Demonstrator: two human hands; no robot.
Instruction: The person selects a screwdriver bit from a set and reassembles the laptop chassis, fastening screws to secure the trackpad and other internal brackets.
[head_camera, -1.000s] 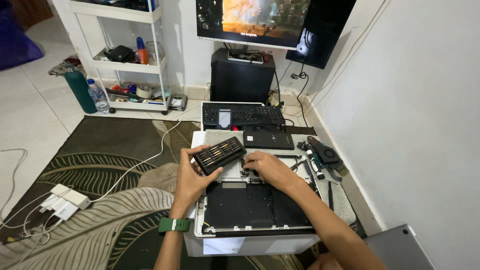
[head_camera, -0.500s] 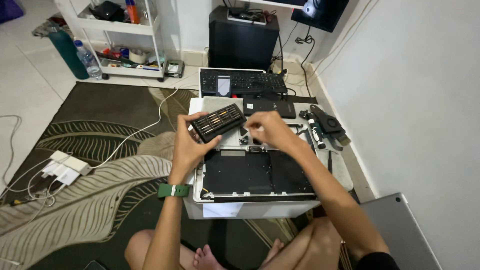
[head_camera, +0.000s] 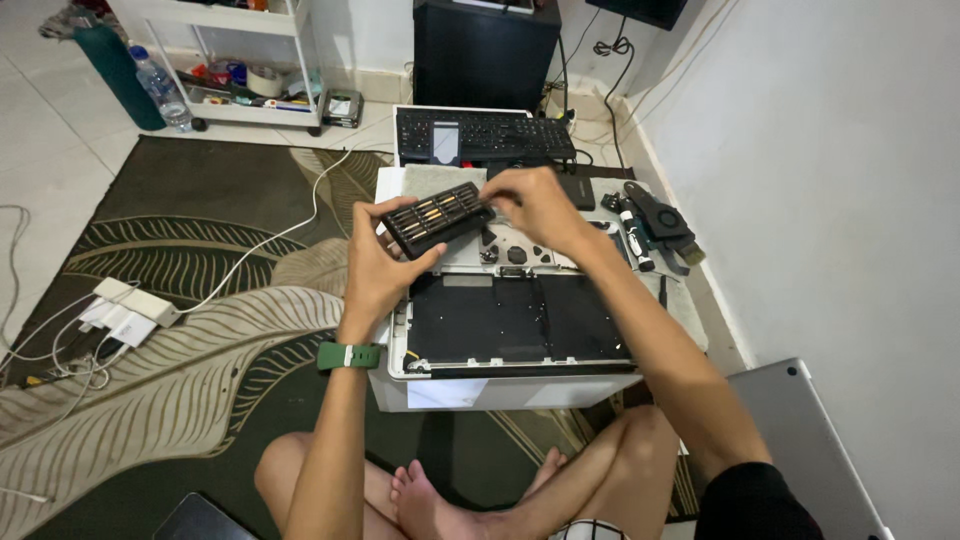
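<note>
A black screwdriver bit case (head_camera: 437, 219), open and showing rows of metal bits, was held raised over the far left part of an opened laptop (head_camera: 515, 320), tilted with its right end higher. It was gripped by the left hand (head_camera: 375, 265), closed around its near left end from below, thumb on the near edge. The right hand (head_camera: 535, 205) was at the case's right end, fingertips pinched at a bit or at the edge; whether a bit was actually grasped could not be told. The case was judged light, stiff plastic, easy to hold by its long edges; loose bits were judged small, smooth and likely to slip out if the tray was tipped further, so level holding and a fingertip pinch on a single bit were judged best. The laptop lay bottom cover off, black battery area near, boards and small parts far, on a low white table (head_camera: 500, 392). A green watch (head_camera: 350, 355) was worn on the left wrist. Far of the laptop a black keyboard (head_camera: 485, 135) was seen on the floor; to the right, black parts and tools (head_camera: 655, 225) lay by the wall. A grey laptop cover (head_camera: 810, 450) leaned near right. On the left, a patterned rug (head_camera: 170, 300), white chargers (head_camera: 125, 310) with cables, and a white shelf cart (head_camera: 250, 60) with bottles were seen.
</note>
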